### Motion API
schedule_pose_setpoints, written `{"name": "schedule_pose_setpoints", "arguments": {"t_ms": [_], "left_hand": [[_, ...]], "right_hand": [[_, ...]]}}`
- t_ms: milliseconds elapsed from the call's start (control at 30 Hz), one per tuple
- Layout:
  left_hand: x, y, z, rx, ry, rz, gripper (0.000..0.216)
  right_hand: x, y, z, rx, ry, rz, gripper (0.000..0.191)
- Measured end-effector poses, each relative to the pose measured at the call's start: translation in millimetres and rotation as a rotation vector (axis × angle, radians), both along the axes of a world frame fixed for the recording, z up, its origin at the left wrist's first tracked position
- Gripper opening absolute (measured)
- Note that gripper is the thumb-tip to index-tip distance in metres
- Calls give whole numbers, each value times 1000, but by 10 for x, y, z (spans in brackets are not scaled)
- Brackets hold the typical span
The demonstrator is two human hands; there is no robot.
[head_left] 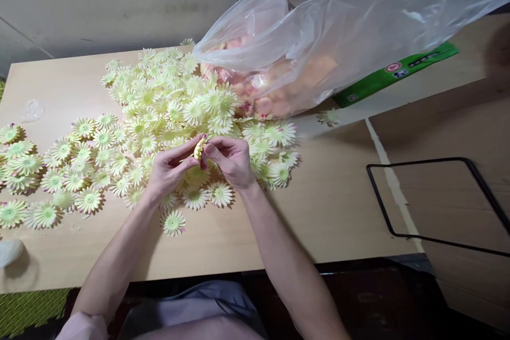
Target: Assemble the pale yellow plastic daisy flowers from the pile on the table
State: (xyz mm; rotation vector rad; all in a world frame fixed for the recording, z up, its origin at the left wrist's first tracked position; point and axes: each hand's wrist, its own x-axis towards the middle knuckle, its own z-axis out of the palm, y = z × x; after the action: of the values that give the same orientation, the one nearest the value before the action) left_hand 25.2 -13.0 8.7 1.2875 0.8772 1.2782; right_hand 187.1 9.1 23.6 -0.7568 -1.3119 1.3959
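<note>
Between my two hands, above the table, is a small pale-yellow artificial flower piece (200,147), seen edge-on with its petals bunched. My left hand (169,166) pinches it from the left with thumb and fingers. From the right, my right hand (233,162) grips it too, thumb bent over its side. Below and around both hands spreads a large heap of pale yellow-green daisy-like flower heads (171,93), some with purple petal tips. One single flower head (173,222) lies at the near side of the heap, by my left forearm.
A clear plastic bag (319,26) with pink and orange pieces stands behind the heap. Near it lies a green packet (398,71). A black metal frame (418,161) is at right, a white rounded object (10,252) at the left edge. The wooden table (330,207) meets a wall.
</note>
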Motion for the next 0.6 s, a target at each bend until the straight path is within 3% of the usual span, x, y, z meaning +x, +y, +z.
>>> {"name": "schedule_pose_setpoints", "arguments": {"t_ms": [600], "left_hand": [[-20, 8, 43, -11, 19, -8, 45]], "right_hand": [[-9, -1, 3, -13, 10, 22, 18]]}}
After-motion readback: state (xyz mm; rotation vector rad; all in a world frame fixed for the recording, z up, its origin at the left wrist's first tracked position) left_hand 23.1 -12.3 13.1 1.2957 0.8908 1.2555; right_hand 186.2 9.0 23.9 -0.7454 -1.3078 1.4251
